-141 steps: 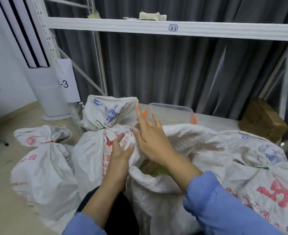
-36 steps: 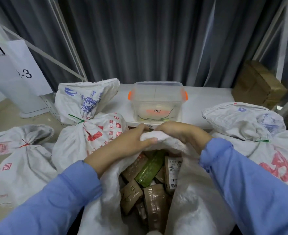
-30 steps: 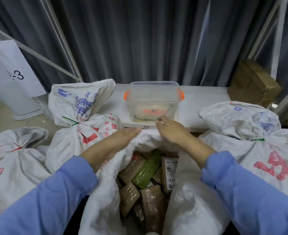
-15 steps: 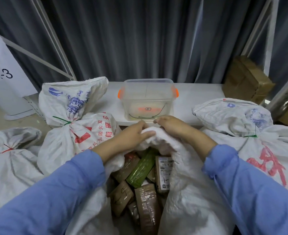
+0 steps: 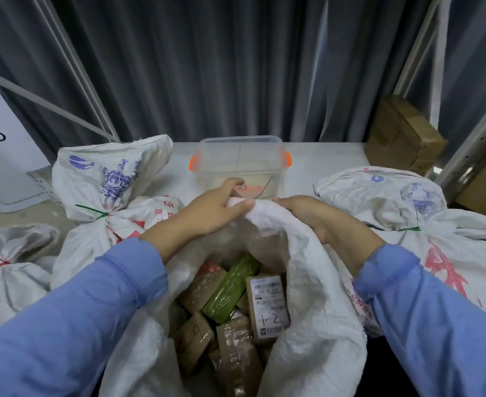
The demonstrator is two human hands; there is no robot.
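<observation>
both hands, the left hand [image 5: 216,209] and the right hand [image 5: 310,216], grip the rolled top edge of the open white sack [image 5: 316,310], which sits right under them. the sack feels soft and floppy, so hold it by the rim. the small boxes [image 5: 236,310] inside probably make it heavy.

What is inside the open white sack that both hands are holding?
Brown taped parcels, one green parcel and a labelled box marked 1-2. Whatever lies deeper in the sack is covered by them.
</observation>
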